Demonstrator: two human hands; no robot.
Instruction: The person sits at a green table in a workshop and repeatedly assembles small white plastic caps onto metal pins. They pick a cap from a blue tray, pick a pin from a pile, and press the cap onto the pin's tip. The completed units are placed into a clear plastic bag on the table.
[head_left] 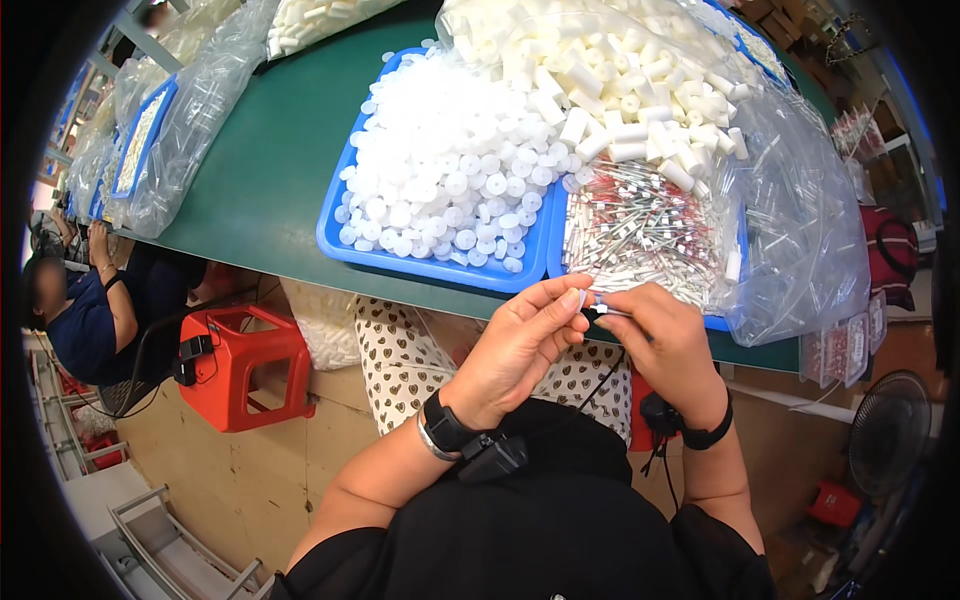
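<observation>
White small part: hanging by the right tray's near edge | left hand: you're pinching narrowly, seemingly its left end | right hand: you're pinching its right end, fingertips nearly meeting | risk: slackening fingertips could be dropping it lapward

Bright light blows the discs out to white; the surface bows, corners falling black.

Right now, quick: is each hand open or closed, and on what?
Left hand: closed, pinching a small pale piece, exact kind unclear.
Right hand: closed, pinching a small white part.
</observation>
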